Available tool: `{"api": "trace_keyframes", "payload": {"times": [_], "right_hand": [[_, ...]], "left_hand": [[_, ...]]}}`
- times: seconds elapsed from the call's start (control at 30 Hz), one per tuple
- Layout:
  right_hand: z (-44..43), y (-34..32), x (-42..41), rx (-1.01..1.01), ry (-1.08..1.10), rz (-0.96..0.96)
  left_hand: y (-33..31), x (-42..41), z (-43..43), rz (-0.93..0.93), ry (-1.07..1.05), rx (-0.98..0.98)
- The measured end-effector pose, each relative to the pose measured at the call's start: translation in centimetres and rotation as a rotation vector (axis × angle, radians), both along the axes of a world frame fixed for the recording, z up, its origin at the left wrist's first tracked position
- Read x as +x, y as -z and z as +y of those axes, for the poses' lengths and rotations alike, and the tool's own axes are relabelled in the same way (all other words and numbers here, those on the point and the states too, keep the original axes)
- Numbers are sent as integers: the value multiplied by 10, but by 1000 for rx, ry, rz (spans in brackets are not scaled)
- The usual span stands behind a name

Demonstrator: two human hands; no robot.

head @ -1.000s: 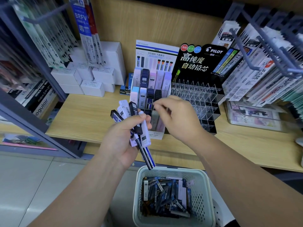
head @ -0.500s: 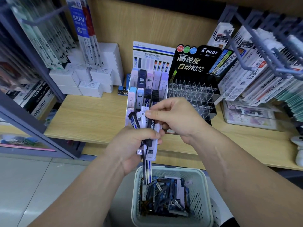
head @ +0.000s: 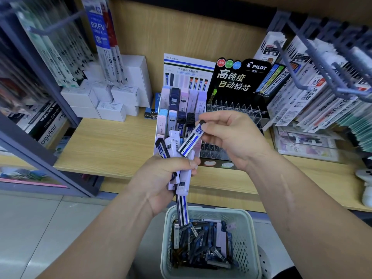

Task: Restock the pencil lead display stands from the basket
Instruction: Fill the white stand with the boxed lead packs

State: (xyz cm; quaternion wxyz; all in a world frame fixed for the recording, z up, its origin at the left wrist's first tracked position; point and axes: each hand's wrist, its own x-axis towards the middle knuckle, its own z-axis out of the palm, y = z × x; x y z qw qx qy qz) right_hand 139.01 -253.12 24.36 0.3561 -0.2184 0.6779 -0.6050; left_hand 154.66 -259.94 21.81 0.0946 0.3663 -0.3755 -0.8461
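My left hand (head: 161,178) grips a bundle of lead cases (head: 177,158), white, lilac and blue-striped, fanned upward above the basket. My right hand (head: 231,135) pinches one blue, white and black striped lead case (head: 192,137) by its upper end, tilted, its lower end still among the bundle. Behind the hands stands the white Tombow display stand (head: 181,109), with pastel and dark cases in its rows. To its right is the black Pilot display stand (head: 237,93) with clear slots. The pale green basket (head: 249,228) below holds several loose lead cases.
The stands sit on a wooden shelf (head: 112,146). White boxes (head: 108,101) are stacked at the back left. Hanging refill packs on hooks crowd the left (head: 100,41) and the right (head: 314,93). A clear tray of cards (head: 306,143) lies right of the Pilot stand.
My right hand came to the bundle in my left hand, pinched one striped case and has drawn it up and to the right. My left hand moved right, over the basket.
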Motion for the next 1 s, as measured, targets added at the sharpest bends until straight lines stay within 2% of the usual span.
{"api": "trace_keyframes", "payload": {"times": [0.2,0.37,0.67,1.0], "right_hand": [[11,-3,-17,-58,108,80],[8,-2,-27,-23,219,435],[-8,4,-26,99,99,879],[-31,11,-36,100,43,1039]], "left_hand": [[8,-1,-6,-67,-114,-13],[12,-2,-12,-69,-225,25],[15,-1,-14,-34,-221,31],[17,0,-16,-31,-223,45]]}}
